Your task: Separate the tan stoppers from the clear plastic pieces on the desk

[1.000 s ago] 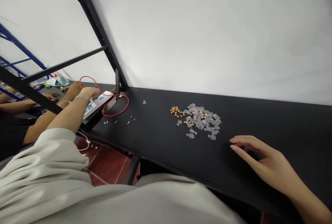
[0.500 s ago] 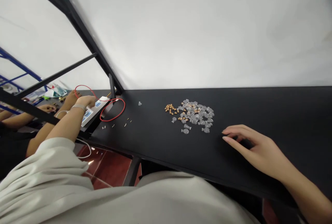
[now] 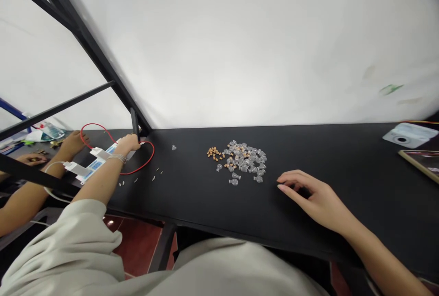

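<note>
My left hand (image 3: 128, 145) reaches over the far end of a white power strip (image 3: 92, 168), beside the black frame post. Its fingers are curled closed, and what they hold is hidden. A red cable (image 3: 153, 152) loops out beside it. My right hand (image 3: 310, 195) rests loosely curved on the black table (image 3: 206, 204), thumb and fingers apart, holding nothing. Left of it lies a pile of small clear vase- and flask-shaped pieces (image 3: 245, 156), with a cluster of small tan corks (image 3: 214, 153) at its left side.
A lone clear piece (image 3: 173, 147) and several tiny pin-like bits (image 3: 153, 178) lie left of the pile. White chargers (image 3: 77, 168) sit in the strip. A co-worker's hand (image 3: 73, 144) is beyond the frame (image 3: 92, 49). A light-blue camera (image 3: 409, 135) and a phone-like device (image 3: 421, 161) are at right.
The view has swung right, bringing the camera and device in. My left hand has moved right along the power strip, uncovering the chargers. The right hand keeps its pose beside the pile.
</note>
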The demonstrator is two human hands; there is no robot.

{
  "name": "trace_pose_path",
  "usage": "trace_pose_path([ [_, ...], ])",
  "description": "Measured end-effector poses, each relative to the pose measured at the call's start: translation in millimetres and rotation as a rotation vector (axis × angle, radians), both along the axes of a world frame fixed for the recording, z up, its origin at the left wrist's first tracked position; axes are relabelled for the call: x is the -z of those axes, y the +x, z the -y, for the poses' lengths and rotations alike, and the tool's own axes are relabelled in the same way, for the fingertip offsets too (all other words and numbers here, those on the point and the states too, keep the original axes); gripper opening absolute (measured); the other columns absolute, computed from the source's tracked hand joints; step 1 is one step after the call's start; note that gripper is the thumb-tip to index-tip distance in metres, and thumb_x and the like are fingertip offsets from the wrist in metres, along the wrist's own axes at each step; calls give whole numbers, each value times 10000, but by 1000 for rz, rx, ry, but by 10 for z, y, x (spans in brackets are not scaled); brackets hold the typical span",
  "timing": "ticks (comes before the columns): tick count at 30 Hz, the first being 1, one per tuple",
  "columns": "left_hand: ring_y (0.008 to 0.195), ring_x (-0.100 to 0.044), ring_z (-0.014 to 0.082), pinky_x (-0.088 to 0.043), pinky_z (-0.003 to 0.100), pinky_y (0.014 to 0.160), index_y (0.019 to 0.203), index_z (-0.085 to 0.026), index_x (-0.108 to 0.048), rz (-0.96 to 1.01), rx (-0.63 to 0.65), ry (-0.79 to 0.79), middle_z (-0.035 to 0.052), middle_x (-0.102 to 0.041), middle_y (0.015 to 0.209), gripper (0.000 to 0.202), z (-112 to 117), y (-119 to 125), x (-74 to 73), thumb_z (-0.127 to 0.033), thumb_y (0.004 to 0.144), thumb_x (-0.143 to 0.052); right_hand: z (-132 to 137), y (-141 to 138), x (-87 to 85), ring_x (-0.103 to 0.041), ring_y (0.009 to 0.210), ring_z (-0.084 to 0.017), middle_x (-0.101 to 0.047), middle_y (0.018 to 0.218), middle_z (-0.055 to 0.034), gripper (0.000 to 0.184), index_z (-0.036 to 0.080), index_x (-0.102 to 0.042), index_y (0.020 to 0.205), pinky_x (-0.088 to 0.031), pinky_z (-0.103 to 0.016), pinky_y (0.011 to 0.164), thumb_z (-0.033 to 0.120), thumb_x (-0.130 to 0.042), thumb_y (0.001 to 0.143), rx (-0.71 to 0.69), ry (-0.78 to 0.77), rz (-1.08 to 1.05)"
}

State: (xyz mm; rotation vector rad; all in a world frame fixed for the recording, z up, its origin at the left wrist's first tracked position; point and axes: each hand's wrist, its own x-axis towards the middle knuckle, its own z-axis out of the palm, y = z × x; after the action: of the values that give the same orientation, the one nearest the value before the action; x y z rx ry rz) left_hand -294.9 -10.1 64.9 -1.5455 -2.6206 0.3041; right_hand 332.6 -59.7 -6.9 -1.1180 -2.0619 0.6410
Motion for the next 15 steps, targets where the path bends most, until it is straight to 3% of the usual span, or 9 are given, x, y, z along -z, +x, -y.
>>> trace_pose_path([
  [4, 959, -669, 336, -478, 344, 751, 1077, -3, -690, -35, -13, -66, 267, -696, 1073, 416, -13, -82, 90, -237, 738, -630, 2, 4, 7, -630, 734, -130, -683, 1057, -68, 337, 212, -705, 951, -539, -264, 675, 531, -621, 881, 9, -16, 7],
  [10, 969, -674, 292, -464, 299, 766, 943, -90, -725, 2, 9, -54, 186, -724, 1055, 255, 20, -79, 90, -277, 829, -596, -7, 11, 13, -634, 750, -132, -681, 1063, -68, 324, 213, -703, 956, -539, -262, 685, 519, -625, 883, 5, -23, 2],
  [13, 931, -676, 275, -471, 293, 755, 953, -89, -712, 19, 18, 4, 175, -732, 1000, 249, 7, 13, 13, -289, 844, -611, -10, 0, 4, -629, 734, -131, -684, 1053, -75, 319, 206, -703, 948, -539, -267, 684, 510, -622, 887, -2, -7, -1],
  [15, 899, -669, 236, -481, 276, 759, 1018, -89, -694, 37, 25, 95, 140, -735, 972, 276, 3, 125, -142, -303, 882, -585, -10, -6, -8, -630, 741, -134, -683, 1053, -79, 309, 204, -701, 949, -539, -268, 685, 497, -621, 892, -7, -1, -2],
])
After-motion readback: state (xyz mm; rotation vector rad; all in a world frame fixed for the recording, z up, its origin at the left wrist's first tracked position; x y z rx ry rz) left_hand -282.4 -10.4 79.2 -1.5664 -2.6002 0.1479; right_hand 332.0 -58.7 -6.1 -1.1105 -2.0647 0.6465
